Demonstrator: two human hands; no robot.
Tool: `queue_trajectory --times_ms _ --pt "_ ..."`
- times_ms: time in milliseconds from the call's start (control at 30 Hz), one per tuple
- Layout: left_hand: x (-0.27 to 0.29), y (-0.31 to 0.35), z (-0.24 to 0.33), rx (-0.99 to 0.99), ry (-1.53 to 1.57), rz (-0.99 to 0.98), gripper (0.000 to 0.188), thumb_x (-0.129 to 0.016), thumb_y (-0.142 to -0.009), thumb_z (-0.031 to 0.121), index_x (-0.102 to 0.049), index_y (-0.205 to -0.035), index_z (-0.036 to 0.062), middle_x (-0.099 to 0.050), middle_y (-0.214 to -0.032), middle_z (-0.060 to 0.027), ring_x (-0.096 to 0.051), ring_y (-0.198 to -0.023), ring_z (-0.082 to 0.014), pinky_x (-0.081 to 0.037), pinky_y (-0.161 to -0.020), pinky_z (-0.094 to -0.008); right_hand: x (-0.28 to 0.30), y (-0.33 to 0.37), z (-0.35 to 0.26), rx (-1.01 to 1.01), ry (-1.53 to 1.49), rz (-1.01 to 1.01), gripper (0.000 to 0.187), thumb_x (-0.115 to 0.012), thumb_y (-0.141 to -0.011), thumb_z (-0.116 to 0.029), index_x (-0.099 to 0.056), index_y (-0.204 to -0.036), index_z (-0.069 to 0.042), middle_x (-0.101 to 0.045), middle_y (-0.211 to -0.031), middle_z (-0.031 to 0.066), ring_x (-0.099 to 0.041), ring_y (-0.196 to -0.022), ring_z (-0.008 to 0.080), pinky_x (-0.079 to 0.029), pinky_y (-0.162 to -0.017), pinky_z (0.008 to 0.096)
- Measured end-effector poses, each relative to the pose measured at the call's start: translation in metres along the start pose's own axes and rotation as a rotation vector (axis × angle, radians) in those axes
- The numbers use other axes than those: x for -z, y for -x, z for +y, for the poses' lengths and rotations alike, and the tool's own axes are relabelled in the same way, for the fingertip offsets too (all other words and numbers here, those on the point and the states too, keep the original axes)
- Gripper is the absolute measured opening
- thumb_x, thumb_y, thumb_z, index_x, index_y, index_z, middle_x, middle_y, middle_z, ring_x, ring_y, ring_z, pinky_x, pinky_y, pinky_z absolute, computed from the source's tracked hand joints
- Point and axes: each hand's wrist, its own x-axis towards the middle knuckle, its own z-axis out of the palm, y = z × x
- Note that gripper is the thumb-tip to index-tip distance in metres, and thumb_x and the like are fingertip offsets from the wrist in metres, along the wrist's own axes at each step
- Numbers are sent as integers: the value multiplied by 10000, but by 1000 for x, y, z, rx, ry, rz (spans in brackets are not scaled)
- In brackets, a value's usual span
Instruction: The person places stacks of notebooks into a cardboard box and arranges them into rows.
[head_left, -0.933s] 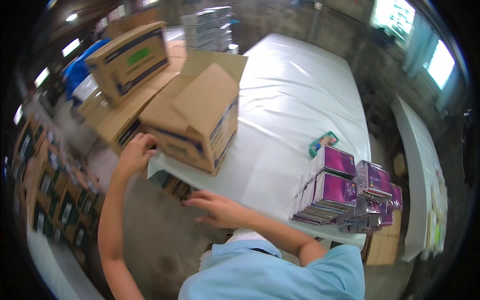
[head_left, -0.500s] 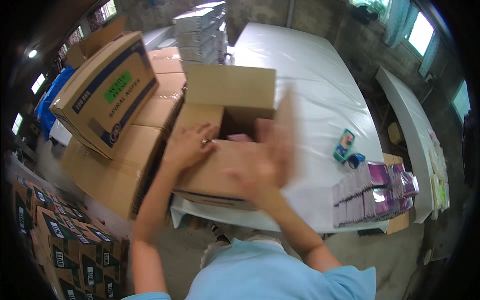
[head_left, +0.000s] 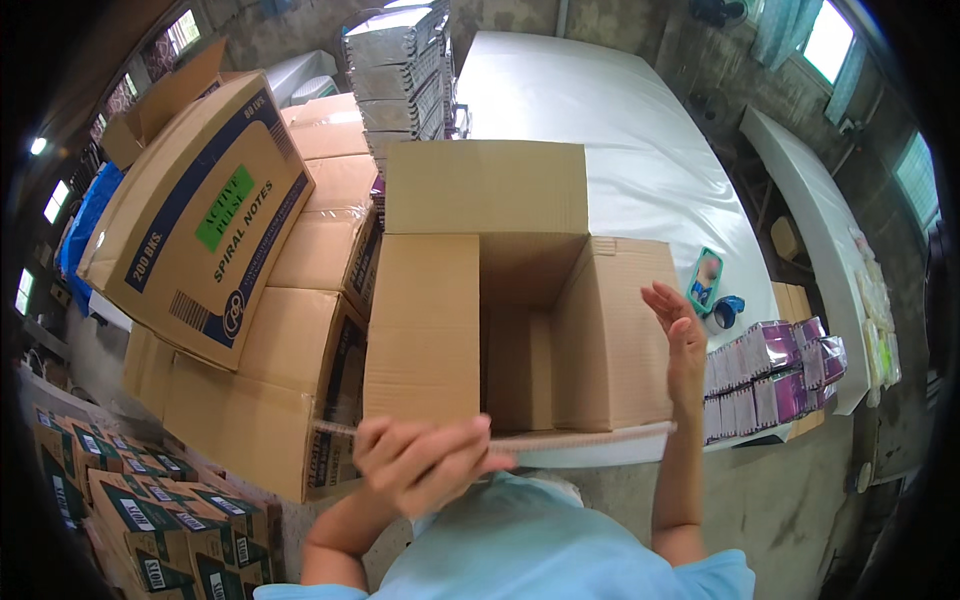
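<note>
An open cardboard box (head_left: 420,330) stands in front of me at the near edge of the white-covered table. Its far flap (head_left: 487,187) stands out behind the opening, and the left flap lies partly over it. The right flap (head_left: 635,335) is folded outward. Inside, bare cardboard walls show; the bottom is in shadow. My left hand (head_left: 425,463) is closed round the top edge of the near flap (head_left: 590,438), which I see nearly edge-on. Beside the right flap, my right hand (head_left: 682,335) is raised and open, fingers stretched, holding nothing.
Closed cartons (head_left: 245,390) adjoin the box on the left, a larger open carton (head_left: 200,220) tilted on top. Wrapped notebook stacks (head_left: 400,90) rise behind; purple-covered notebooks (head_left: 775,375), a tape roll (head_left: 722,315) and a teal-edged tray (head_left: 705,278) sit right. More cartons (head_left: 165,510) are at lower left.
The near flap has swung up toward me, and the right flap has opened outward. My left hand has come nearer to me onto the near flap; my right hand has moved off to the right.
</note>
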Motion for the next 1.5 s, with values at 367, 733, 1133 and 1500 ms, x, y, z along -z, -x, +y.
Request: queue_trajectory --times_ms 367,733,1133,1500 --pt "50 36 22 304 658 -756 230 -772 -745 328 -705 -835 127 -715 -1007 -43 -690 -893 -208 -539 -804 -346 -37 32 -47 118 758 -1585 1040 -496 -803 -766 -145 -1524 -103 -675 -853 171 -650 -841 348 -400 -957 528" --pt "-67 -18 -14 -326 134 -1010 456 -577 -869 498 -713 -998 83 -633 -1117 -133 -433 -1271 -346 -381 -1060 -431 -21 22 -16 41 854 -1522 1096 -568 -713 -799 -118 -1539 -235 -686 -811 121 -664 -852 348 -211 -1003 752" --pt "41 39 -11 485 121 -978 1125 -789 -646 607 -251 -1467 57 -544 -1258 -251 -527 -1209 -376 -278 -1137 -451 41 41 -16 138 824 -1249 862 -719 -626 -718 -609 -1235 -119 -716 -864 138 -678 -945 299 -171 -1098 651" --pt "-52 133 75 772 555 -276 932 -837 -707 221 -299 -1459 102 -482 -1369 -250 -514 -1244 -368 -422 -1049 -430 77 118 -7 537 962 -670 366 -773 -713 -423 -585 -713 -110 -593 -592 34 -605 -586 225 -476 -848 458"
